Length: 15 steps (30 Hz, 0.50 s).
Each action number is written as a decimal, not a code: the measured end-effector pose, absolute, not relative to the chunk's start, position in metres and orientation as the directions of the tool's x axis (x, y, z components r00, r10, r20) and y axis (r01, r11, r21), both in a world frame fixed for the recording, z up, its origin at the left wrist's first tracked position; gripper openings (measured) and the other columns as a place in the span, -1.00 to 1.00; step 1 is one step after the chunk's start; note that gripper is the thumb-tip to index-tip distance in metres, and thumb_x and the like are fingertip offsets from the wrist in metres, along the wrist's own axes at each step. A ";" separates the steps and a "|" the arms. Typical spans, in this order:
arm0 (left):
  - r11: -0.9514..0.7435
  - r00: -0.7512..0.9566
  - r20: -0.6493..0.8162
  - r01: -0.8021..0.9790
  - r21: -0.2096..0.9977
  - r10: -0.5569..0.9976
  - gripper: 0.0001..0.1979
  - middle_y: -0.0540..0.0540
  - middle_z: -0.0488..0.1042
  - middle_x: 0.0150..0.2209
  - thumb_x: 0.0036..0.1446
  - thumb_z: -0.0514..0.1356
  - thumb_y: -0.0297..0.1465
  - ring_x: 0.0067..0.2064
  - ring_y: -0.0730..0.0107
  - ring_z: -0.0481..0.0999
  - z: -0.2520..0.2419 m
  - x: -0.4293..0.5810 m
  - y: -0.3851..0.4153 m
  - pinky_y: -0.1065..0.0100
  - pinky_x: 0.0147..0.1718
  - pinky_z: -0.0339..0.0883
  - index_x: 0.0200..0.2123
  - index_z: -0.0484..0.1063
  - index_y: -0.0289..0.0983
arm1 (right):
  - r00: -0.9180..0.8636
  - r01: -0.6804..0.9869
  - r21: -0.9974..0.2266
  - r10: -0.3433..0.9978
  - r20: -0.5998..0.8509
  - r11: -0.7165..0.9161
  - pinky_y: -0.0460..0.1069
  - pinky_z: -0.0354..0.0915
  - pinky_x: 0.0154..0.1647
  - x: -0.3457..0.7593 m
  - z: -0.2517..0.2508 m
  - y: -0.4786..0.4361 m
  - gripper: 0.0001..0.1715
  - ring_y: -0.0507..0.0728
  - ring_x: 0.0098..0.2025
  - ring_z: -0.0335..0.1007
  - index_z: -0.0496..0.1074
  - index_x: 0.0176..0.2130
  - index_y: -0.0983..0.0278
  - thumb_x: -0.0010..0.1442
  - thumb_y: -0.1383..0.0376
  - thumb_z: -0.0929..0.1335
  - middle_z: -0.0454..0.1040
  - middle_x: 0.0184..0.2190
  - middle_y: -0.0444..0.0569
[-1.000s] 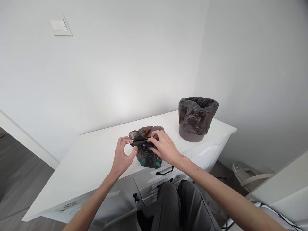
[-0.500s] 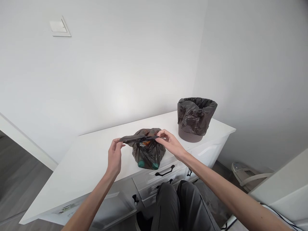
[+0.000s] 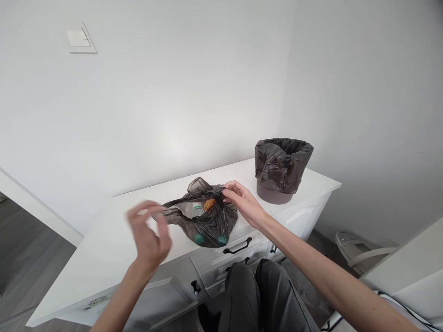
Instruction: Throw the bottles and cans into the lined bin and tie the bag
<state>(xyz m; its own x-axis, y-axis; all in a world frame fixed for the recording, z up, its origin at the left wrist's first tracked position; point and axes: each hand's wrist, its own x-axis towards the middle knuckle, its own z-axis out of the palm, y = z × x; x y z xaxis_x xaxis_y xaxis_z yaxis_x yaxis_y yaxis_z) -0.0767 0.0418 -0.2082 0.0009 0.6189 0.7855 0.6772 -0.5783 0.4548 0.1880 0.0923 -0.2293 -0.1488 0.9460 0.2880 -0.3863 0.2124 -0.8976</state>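
Observation:
A dark, see-through plastic bag (image 3: 207, 226) sits near the front edge of the white dresser top. Green round shapes show through its lower side, and something orange (image 3: 209, 204) with a pale printed item (image 3: 198, 210) is visible through its gaping mouth. My right hand (image 3: 244, 203) pinches the gathered plastic at the bag's right side between thumb and fingers. To the left, my left hand (image 3: 148, 233) is blurred, thumb and fingers apart around the stretched end of the bag; whether they touch the plastic is unclear.
A brown bin (image 3: 275, 196) lined with a black bag stands at the right back of the dresser top (image 3: 121, 226). Black drawer handles (image 3: 238, 246) project from the front. A wall switch (image 3: 81, 39) is at upper left. A grey appliance (image 3: 360, 249) stands low right.
My left hand has moved left and its fingers have spread. The bag's mouth has widened, showing more of the orange item. My right hand has stayed in about the same place.

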 end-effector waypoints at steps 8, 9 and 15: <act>-0.513 0.371 0.498 0.838 0.185 0.784 -0.68 -0.28 0.55 -0.09 0.41 -0.06 -0.33 -0.03 -0.02 0.56 -0.235 -0.038 0.062 0.01 -0.10 0.44 0.03 0.43 -0.22 | -0.115 -0.057 -0.889 0.881 0.458 0.455 0.17 0.35 0.23 0.190 -0.245 0.089 -0.62 0.19 0.14 0.42 0.40 0.01 0.14 0.28 0.03 0.41 0.48 0.10 0.02; -0.476 0.338 0.494 0.860 0.184 0.801 -0.68 -0.30 0.54 -0.09 0.41 -0.04 -0.32 -0.05 -0.05 0.56 -0.241 -0.040 0.068 0.01 -0.14 0.45 0.04 0.43 -0.24 | -0.099 0.036 -0.860 0.858 0.504 0.509 0.19 0.31 0.29 0.191 -0.251 0.088 -0.58 0.21 0.21 0.38 0.38 0.08 0.14 0.30 0.04 0.40 0.44 0.17 0.05; -0.352 0.260 0.369 0.913 0.209 0.892 -0.59 -0.34 0.51 0.07 0.29 0.13 -0.24 0.10 -0.11 0.52 -0.272 -0.063 0.086 0.03 -0.09 0.45 0.15 0.36 -0.24 | -0.018 0.347 -0.749 0.803 0.596 0.564 0.30 0.04 0.49 0.196 -0.290 0.105 -0.37 0.27 0.50 0.01 0.23 0.34 0.13 0.41 -0.03 0.29 0.16 0.44 0.13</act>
